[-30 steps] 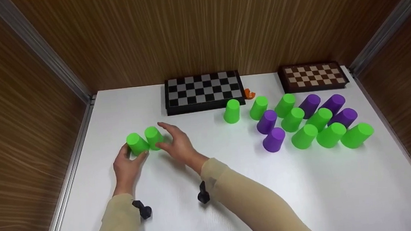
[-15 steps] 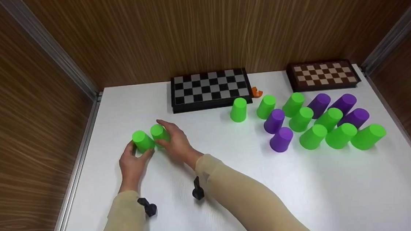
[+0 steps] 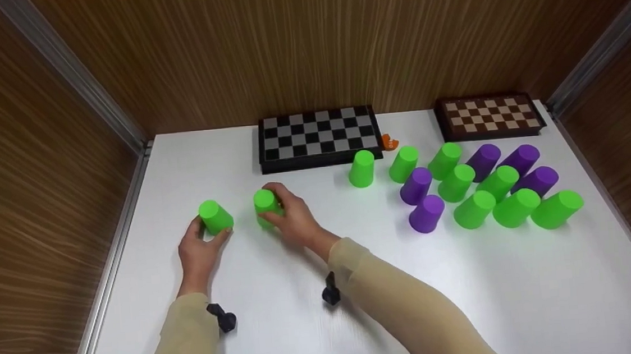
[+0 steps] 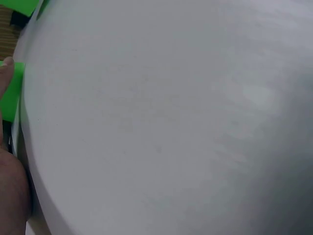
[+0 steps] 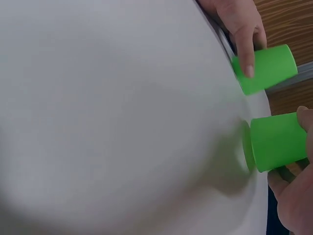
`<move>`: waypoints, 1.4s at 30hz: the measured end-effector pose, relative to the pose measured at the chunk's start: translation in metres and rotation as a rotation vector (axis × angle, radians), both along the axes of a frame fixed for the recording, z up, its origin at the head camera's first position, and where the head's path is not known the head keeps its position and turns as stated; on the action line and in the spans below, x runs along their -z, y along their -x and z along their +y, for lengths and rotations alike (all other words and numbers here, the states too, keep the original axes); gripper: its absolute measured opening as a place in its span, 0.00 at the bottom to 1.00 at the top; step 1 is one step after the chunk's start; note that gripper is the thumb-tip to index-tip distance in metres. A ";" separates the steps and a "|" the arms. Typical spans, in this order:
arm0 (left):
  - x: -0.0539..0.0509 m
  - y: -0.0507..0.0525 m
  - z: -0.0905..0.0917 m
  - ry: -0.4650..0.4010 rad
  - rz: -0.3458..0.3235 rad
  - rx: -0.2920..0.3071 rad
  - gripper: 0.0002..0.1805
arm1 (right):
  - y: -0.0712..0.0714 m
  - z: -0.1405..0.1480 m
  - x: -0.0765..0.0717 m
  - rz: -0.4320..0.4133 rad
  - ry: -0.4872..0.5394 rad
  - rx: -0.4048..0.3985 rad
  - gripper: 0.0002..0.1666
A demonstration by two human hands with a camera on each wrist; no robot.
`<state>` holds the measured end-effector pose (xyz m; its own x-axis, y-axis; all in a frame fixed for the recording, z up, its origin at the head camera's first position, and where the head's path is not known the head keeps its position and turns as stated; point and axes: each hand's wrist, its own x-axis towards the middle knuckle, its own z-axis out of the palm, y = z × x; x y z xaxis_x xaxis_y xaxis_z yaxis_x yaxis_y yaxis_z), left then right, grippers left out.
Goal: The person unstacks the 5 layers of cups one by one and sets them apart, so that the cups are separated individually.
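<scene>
My left hand (image 3: 197, 254) grips an upside-down green cup (image 3: 215, 217) low on its sides, thumb on the right. That cup stands on the white table. To its right, my right hand (image 3: 299, 217) holds a second upside-down green cup (image 3: 264, 203) between thumb and fingers. In the right wrist view this second cup (image 5: 279, 142) appears slightly off the table, with its reflection beside the rim. The other cup (image 5: 269, 68) shows above it, held in the left hand (image 5: 239, 24). Only part of the left hand (image 4: 10, 191) and its cup (image 4: 12, 93) enters the left wrist view.
Several green cups (image 3: 457, 183) and purple cups (image 3: 426, 213) stand upside down at the right. A black-and-grey chessboard (image 3: 318, 134) and a brown chessboard (image 3: 490, 115) lie along the back wall. An orange piece (image 3: 389, 142) sits beside the black board. Wood-grain walls enclose the table (image 3: 282, 326).
My right hand has closed around the second green cup and moved it rightward, widening the gap between the two cups. The left hand keeps its place on the first cup.
</scene>
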<state>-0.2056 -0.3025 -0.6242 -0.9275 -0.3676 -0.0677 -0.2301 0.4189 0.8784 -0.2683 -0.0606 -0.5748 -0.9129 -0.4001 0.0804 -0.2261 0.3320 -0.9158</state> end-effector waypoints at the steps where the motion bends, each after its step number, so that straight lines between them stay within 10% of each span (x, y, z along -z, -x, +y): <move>1: -0.001 0.000 0.001 0.002 0.000 0.001 0.42 | 0.000 0.009 -0.001 0.004 0.003 0.007 0.31; 27: -0.015 -0.005 0.003 -0.004 -0.048 0.028 0.45 | -0.042 0.193 -0.008 0.065 -0.049 0.230 0.35; 42: -0.017 -0.006 0.004 -0.004 -0.034 0.036 0.45 | -0.058 0.222 0.004 0.071 -0.056 0.262 0.34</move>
